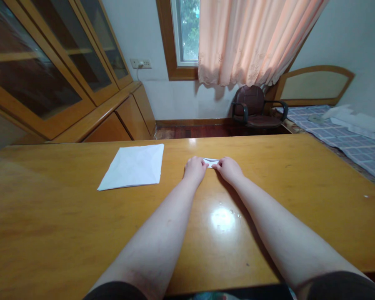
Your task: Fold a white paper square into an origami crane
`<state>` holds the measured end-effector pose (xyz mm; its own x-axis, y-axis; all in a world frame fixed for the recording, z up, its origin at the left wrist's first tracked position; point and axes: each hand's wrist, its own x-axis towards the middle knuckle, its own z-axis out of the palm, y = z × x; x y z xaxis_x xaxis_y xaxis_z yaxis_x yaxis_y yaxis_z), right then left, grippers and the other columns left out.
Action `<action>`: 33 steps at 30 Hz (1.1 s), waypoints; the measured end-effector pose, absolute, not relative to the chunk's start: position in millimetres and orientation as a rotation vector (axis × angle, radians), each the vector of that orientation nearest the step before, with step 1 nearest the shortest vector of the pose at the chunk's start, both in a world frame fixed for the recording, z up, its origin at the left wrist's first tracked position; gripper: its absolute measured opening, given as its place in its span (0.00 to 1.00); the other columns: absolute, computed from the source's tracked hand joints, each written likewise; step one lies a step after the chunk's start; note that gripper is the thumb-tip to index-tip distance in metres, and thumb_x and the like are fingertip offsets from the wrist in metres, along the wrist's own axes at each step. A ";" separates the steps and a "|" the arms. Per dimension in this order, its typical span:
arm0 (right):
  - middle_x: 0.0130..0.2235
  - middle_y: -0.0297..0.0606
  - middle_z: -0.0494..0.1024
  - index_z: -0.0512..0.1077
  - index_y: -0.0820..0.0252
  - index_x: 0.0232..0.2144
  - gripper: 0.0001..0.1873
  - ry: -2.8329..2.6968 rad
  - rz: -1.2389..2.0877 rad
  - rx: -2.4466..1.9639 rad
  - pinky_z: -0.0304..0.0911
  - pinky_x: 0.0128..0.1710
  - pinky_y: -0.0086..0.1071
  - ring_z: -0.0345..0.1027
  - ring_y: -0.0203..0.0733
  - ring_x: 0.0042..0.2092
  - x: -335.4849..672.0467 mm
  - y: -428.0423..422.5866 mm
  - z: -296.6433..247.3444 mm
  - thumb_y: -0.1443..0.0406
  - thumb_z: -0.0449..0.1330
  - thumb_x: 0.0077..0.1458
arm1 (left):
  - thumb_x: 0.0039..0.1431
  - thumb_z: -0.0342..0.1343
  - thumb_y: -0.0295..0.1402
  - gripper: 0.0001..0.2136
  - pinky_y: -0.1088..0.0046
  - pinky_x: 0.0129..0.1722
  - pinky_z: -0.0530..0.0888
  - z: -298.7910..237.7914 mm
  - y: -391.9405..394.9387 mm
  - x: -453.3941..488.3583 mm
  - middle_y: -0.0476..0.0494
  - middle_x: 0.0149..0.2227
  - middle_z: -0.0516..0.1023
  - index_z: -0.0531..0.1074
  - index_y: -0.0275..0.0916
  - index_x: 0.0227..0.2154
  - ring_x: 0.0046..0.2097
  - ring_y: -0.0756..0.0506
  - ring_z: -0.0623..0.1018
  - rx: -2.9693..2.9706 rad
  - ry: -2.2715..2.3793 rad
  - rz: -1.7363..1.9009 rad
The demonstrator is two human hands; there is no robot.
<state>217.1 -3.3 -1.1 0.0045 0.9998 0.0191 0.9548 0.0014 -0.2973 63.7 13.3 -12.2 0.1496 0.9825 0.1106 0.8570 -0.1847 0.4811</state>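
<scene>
The left hand [195, 168] and the right hand [228, 168] lie knuckles-up near the middle of the wooden table [81, 233], fingers curled in; each closes its fingertips on one end of a small folded paper [211, 161], which lies flat on the wood between them. A larger white sheet [133, 166] lies flat at nine o'clock from the left hand, near it but apart; beyond the table's far edge, a dark armchair [255, 109] stands at one o'clock under a peach curtain [253, 41], and a checked bed [356, 141] lies at two o'clock.
</scene>
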 end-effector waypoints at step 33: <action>0.39 0.47 0.76 0.79 0.61 0.33 0.21 -2.071 0.169 -2.132 0.57 0.39 0.33 0.67 0.46 0.41 218.5 -5.1 -0.3 0.51 0.55 0.56 | 0.53 0.60 0.36 0.12 0.69 0.42 0.70 -5.5 14.2 65.8 0.32 0.42 0.76 0.76 0.33 0.36 0.45 0.41 0.75 1.928 1.910 0.517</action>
